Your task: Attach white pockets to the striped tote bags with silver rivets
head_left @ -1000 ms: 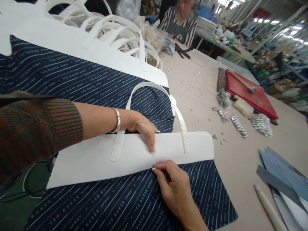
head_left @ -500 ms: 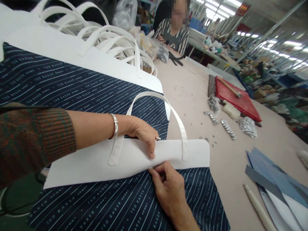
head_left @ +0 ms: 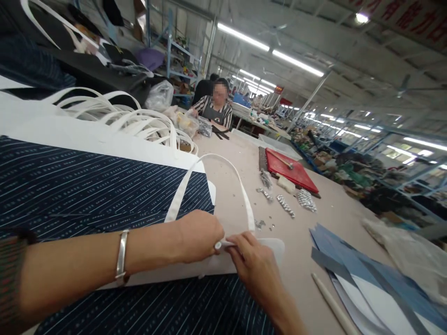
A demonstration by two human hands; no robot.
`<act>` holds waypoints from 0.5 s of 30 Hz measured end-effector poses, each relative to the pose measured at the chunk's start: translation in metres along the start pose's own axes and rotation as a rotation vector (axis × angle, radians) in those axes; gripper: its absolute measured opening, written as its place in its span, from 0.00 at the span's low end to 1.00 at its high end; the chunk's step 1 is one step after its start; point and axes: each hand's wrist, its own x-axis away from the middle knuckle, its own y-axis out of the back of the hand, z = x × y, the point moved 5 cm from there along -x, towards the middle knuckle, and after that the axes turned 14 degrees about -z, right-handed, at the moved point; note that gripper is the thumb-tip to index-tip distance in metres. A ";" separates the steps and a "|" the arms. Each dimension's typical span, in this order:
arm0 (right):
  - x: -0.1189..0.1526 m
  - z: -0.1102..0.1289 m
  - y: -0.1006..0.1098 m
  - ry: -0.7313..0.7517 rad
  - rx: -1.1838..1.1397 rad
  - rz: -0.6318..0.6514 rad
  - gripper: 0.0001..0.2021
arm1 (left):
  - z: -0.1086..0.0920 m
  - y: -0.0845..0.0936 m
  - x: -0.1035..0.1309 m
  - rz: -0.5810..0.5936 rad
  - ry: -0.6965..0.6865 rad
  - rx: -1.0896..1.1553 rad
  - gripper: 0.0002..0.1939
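Note:
The near tote bag (head_left: 181, 302) is navy with pale slanting stripes, a white top band and a white strap handle (head_left: 247, 204). My left hand (head_left: 199, 235) is curled closed over the white band. By its fingertips shows a small pale round end (head_left: 218, 245), too small to name; what the fingers grip is hidden. My right hand (head_left: 254, 260) faces it, thumb and fingers pinching the bag's white top edge inside the handle's loop. The two hands almost meet. Beyond them lies a stack of matching striped bags (head_left: 87, 181) with many white handles (head_left: 139, 121).
On the pink-beige table (head_left: 226, 144) are a red board (head_left: 293, 172) with a hammer (head_left: 281, 158), wrapped metal pieces (head_left: 306, 200), and loose metal bits (head_left: 260, 224). Blue-grey sheets (head_left: 363, 265) and a pale rod (head_left: 331, 302) lie right. A person (head_left: 216, 109) sits across.
My left hand has moved down from above the band to beside my right hand. My right hand has gone from the band's lower seam to its top edge. The view has tilted up.

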 end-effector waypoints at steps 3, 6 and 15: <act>-0.001 -0.003 0.005 -0.031 0.041 -0.126 0.08 | -0.014 0.019 0.014 -0.117 -0.039 0.004 0.11; 0.001 -0.004 0.016 -0.026 0.123 -0.266 0.09 | -0.030 0.054 0.038 -0.263 -0.050 0.295 0.12; 0.095 0.003 0.011 0.055 0.144 -0.375 0.11 | 0.030 0.128 0.095 -0.917 0.608 1.187 0.13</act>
